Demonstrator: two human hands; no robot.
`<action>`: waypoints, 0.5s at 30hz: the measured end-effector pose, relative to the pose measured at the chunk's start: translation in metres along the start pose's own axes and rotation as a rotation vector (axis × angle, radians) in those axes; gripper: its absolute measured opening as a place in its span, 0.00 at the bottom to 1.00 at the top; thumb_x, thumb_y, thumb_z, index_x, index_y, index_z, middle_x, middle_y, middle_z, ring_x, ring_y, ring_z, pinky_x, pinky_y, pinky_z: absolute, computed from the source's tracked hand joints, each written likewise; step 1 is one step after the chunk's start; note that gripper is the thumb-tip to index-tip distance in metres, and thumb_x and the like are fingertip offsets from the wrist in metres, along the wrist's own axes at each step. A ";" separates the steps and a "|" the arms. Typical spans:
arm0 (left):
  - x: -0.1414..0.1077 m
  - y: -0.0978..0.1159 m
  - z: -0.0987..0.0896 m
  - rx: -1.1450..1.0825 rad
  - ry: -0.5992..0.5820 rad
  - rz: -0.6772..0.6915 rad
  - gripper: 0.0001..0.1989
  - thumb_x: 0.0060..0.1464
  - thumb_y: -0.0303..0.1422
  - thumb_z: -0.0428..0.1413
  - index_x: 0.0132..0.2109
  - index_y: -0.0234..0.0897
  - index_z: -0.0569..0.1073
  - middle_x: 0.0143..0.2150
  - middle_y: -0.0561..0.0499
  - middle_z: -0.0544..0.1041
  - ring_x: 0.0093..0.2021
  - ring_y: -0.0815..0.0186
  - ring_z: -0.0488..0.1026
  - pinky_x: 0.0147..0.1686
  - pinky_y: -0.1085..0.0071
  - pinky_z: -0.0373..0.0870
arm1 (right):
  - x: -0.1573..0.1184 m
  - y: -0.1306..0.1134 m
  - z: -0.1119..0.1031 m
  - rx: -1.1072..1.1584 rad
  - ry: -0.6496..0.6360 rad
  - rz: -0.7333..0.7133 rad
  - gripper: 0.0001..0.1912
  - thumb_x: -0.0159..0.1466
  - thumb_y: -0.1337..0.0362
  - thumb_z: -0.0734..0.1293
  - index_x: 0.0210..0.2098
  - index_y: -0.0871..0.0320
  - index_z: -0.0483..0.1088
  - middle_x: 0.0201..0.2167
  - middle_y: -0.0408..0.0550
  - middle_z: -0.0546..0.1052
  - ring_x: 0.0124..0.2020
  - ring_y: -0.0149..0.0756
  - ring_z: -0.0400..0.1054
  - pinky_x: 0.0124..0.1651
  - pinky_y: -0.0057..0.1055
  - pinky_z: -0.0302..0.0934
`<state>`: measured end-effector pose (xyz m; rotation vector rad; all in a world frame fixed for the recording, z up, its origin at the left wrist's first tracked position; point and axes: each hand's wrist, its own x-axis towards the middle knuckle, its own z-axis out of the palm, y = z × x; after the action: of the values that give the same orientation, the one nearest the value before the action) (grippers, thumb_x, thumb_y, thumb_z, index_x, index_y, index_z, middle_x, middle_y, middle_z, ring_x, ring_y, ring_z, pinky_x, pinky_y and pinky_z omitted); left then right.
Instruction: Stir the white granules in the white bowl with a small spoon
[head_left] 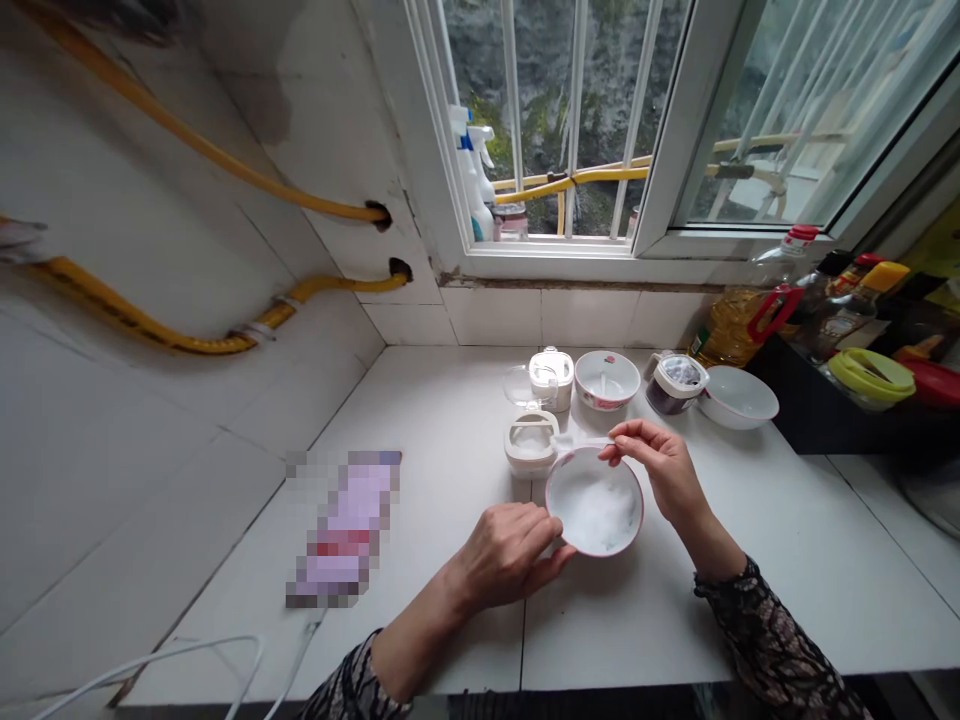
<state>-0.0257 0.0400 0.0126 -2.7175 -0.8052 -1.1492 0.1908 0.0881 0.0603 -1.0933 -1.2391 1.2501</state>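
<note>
My left hand [517, 550] grips the near left rim of a white bowl [567, 488] between thumb and fingers. Fluffy white powder [604, 512] covers the bowl's bottom. Above the bowl's far edge, my right hand [651, 462] pinches the handle of a small white spoon [564, 441]. Something white appears to lie in the spoon's scoop, which points left toward a cream-rimmed container [517, 462] with white contents. A second lidded container [561, 385] stands behind that one, with a clear lid [519, 385] raised at its left.
At the back stand a flowered bowl [606, 402], a jar of dark contents [667, 400] and another white bowl [739, 418]. An oil bottle [731, 325] and several condiment bottles fill the right corner. To the left lies a pixelated purple object [352, 535], with a white cable [296, 650] near it.
</note>
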 end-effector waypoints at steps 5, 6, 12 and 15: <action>0.000 0.000 0.001 0.003 0.011 -0.005 0.10 0.66 0.34 0.48 0.34 0.37 0.65 0.23 0.54 0.70 0.21 0.69 0.66 0.21 0.70 0.58 | -0.006 0.008 0.016 -0.361 -0.017 -0.399 0.06 0.65 0.62 0.65 0.39 0.56 0.71 0.33 0.50 0.81 0.36 0.40 0.75 0.44 0.40 0.67; 0.000 0.000 0.002 0.004 0.013 -0.007 0.10 0.66 0.34 0.48 0.34 0.37 0.65 0.23 0.54 0.70 0.21 0.69 0.66 0.21 0.70 0.58 | -0.006 0.009 0.017 -0.486 -0.042 -0.511 0.05 0.66 0.64 0.64 0.39 0.56 0.71 0.33 0.50 0.81 0.36 0.40 0.75 0.47 0.42 0.66; 0.000 -0.001 0.004 0.008 0.027 -0.007 0.10 0.65 0.34 0.49 0.33 0.38 0.65 0.23 0.55 0.69 0.21 0.69 0.66 0.21 0.70 0.57 | -0.007 0.009 0.016 -0.762 -0.079 -0.883 0.11 0.66 0.73 0.60 0.42 0.55 0.71 0.33 0.47 0.81 0.32 0.37 0.73 0.52 0.44 0.61; 0.001 -0.002 0.004 -0.007 0.021 -0.006 0.09 0.64 0.34 0.48 0.34 0.38 0.65 0.23 0.55 0.69 0.22 0.69 0.66 0.21 0.70 0.59 | -0.010 0.005 0.008 -0.673 0.019 -0.797 0.09 0.66 0.71 0.62 0.40 0.54 0.72 0.32 0.48 0.80 0.36 0.40 0.72 0.47 0.42 0.64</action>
<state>-0.0233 0.0431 0.0098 -2.7058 -0.8083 -1.1811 0.1836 0.0780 0.0552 -0.8860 -1.8903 0.2096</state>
